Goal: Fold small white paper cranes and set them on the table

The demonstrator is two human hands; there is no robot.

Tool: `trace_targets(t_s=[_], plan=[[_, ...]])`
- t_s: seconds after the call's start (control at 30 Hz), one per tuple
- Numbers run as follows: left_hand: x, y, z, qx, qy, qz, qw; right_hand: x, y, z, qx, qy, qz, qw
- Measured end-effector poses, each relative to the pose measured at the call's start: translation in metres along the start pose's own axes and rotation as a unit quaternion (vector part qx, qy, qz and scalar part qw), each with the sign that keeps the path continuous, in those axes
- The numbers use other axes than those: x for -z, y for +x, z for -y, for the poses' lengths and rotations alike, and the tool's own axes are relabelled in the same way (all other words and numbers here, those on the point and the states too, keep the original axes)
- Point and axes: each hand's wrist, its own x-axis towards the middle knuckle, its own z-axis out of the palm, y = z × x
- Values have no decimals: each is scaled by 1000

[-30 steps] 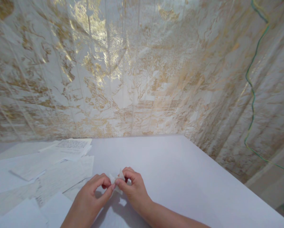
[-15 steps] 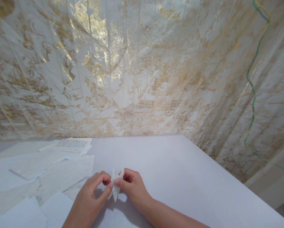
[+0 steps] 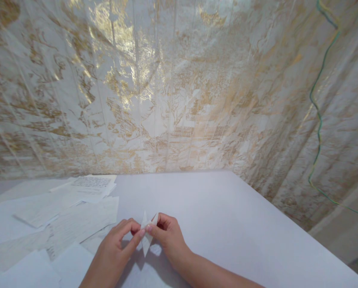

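Note:
A small piece of white folded paper (image 3: 147, 241) with pointed tips is held up between my two hands, just above the table. My left hand (image 3: 119, 242) pinches its left side between thumb and index finger. On the other side, my right hand (image 3: 168, 236) grips the paper with thumb and fingers near its upper right point. One tip points up, another points down below the thumbs. The fingers cover the middle of the folds.
Several loose sheets of paper (image 3: 83, 220), some with writing, overlap on the left of the white table (image 3: 227, 224). Behind the table stands a wall (image 3: 167, 100) covered in shiny white-and-gold sheeting. A green-yellow wire (image 3: 319, 128) hangs down at the right.
The folded paper has turned slightly between my fingers, and its upper tips show a little wider apart. Both hands have stayed almost in place, still pinching it.

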Motion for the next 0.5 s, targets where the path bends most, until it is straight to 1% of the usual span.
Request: trace_targets(t_s=[0.1, 0.17, 0.23, 0.37, 0.5], plan=[[-5, -1, 0, 48, -31, 34, 998, -1, 0, 1, 14, 5, -4, 1000], [-8, -1, -1, 63, -37, 67, 995, -1, 0, 1, 26, -4, -14, 1000], [-9, -2, -2, 65, -35, 84, 994, 0, -1, 1, 34, -11, -23, 999], [-11, -4, -5, 62, -25, 91, 994, 0, -2, 4, 39, -1, -39, 999], [-12, -7, -9, 65, -5, 114, 991, -1, -4, 7, 40, 3, -59, 997]])
